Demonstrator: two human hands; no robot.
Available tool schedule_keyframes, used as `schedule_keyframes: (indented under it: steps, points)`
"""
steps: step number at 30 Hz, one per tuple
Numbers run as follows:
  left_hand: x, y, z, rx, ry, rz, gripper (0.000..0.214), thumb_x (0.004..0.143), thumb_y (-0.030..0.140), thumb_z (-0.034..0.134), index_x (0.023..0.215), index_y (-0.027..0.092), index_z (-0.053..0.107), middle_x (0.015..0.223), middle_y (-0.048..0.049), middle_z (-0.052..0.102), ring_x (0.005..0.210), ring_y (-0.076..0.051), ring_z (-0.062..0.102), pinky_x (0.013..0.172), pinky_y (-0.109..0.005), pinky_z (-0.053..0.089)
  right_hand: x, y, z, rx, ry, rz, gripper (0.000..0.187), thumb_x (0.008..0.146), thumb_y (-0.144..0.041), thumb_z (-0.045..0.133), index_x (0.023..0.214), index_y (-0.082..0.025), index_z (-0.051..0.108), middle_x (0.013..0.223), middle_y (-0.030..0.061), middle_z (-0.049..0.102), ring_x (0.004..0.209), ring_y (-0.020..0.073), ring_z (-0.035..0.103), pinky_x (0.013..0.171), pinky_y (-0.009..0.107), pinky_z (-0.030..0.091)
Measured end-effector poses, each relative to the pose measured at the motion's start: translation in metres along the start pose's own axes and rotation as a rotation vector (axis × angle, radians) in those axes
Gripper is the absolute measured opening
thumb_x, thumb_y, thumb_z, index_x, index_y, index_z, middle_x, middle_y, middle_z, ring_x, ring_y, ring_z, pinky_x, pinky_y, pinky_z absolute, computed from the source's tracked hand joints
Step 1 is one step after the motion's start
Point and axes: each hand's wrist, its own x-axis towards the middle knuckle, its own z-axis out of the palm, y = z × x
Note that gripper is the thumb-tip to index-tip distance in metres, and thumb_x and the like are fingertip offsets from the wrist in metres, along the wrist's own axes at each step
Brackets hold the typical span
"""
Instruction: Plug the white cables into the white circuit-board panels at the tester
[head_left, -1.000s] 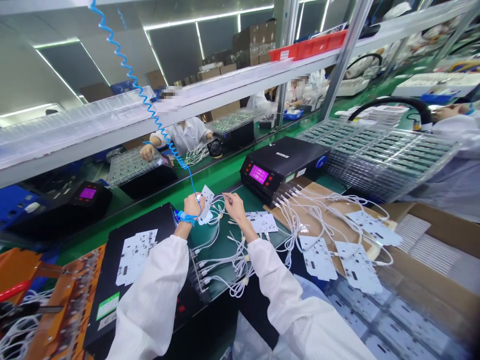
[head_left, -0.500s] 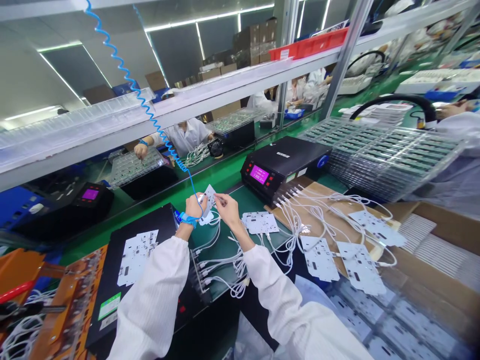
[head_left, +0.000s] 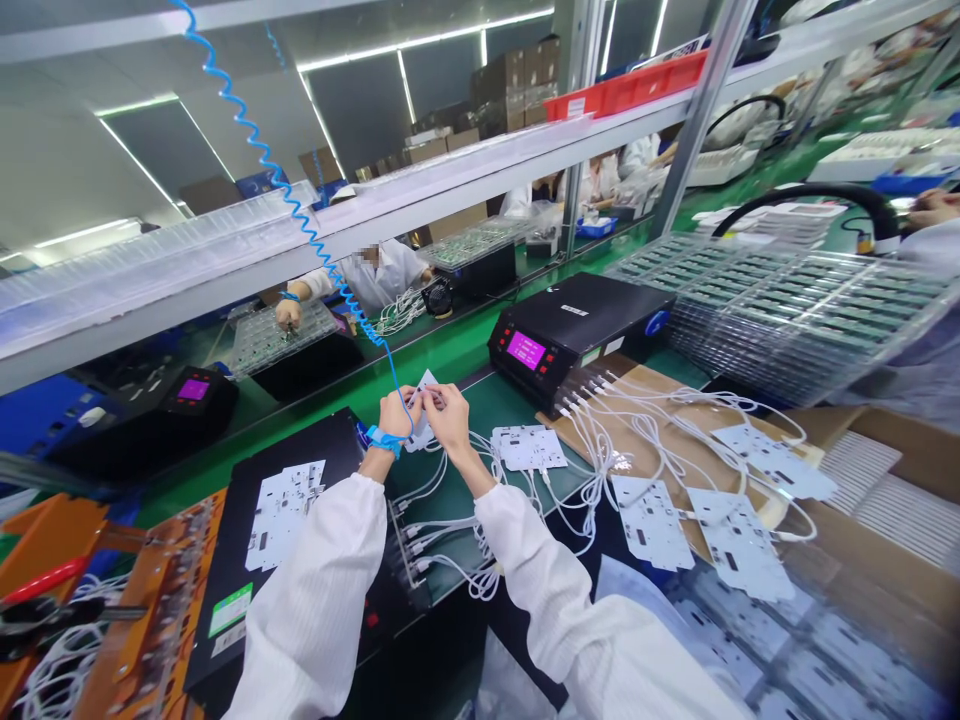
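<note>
Above the green bench, a white circuit board [head_left: 427, 380] stands tilted up in my left hand [head_left: 397, 418], which is closed on it. A blue wrist strap with a coiled cord circles that wrist. Close against it, my right hand [head_left: 450, 418] has its fingers pinched at the board's edge; what they grip is hidden. Just below my hands, another white board [head_left: 418, 436] is partly covered. To the right, a white circuit board [head_left: 529, 448] lies flat with white cables [head_left: 480, 530] around it. More boards [head_left: 285, 512] rest on the black box [head_left: 330, 450] at left.
A black tester with a pink screen [head_left: 526, 350] stands behind, its white cables running to several boards [head_left: 651, 520] on the right. Clear trays [head_left: 795, 310] are stacked beyond. An orange fixture [head_left: 150, 600] sits at left. Across the bench, a co-worker's hand [head_left: 288, 314] is over a tray.
My right hand has come closer to my left hand, and the two now nearly touch at the board. The whole view has shifted slightly.
</note>
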Motion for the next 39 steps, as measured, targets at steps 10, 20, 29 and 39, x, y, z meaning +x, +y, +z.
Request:
schedule_keyframes:
  steps: [10, 20, 29, 39]
  points:
    - [0.002, -0.006, 0.002, -0.024, 0.017, 0.028, 0.019, 0.089, 0.028, 0.058, 0.088, 0.017, 0.074, 0.091, -0.0094, 0.079, 0.088, -0.023, 0.075, 0.083, -0.030, 0.057, 0.000, 0.007, 0.007, -0.026, 0.058, -0.034, 0.016, 0.092, -0.029, 0.058, 0.093, -0.017, 0.069, 0.095, 0.0061, 0.066, 0.082, 0.0162, 0.067, 0.078, 0.027, 0.058]
    - [0.002, -0.004, -0.001, 0.039, -0.027, 0.045, 0.024, 0.093, 0.025, 0.052, 0.095, 0.017, 0.075, 0.094, -0.0098, 0.078, 0.088, -0.022, 0.074, 0.083, -0.030, 0.054, 0.003, 0.009, 0.014, -0.061, 0.015, -0.084, 0.018, 0.096, -0.029, 0.054, 0.094, -0.018, 0.068, 0.095, 0.0060, 0.065, 0.083, 0.0166, 0.066, 0.080, 0.028, 0.056]
    - [-0.003, 0.006, -0.007, 0.132, -0.037, 0.005, 0.027, 0.094, 0.030, 0.050, 0.088, 0.017, 0.073, 0.087, -0.0126, 0.076, 0.085, -0.024, 0.071, 0.077, -0.030, 0.049, 0.010, 0.005, 0.012, -0.076, -0.103, -0.107, 0.021, 0.097, -0.028, 0.051, 0.094, -0.019, 0.070, 0.096, 0.0070, 0.064, 0.087, 0.0192, 0.064, 0.084, 0.032, 0.053]
    - [-0.003, -0.003, -0.009, 0.002, -0.053, 0.002, 0.020, 0.090, 0.026, 0.055, 0.094, 0.017, 0.073, 0.098, -0.0103, 0.077, 0.095, -0.023, 0.073, 0.087, -0.030, 0.053, 0.035, 0.007, -0.023, -0.215, -0.337, -0.186, 0.026, 0.100, -0.030, 0.051, 0.100, -0.020, 0.074, 0.095, 0.0055, 0.068, 0.091, 0.0174, 0.065, 0.090, 0.030, 0.050]
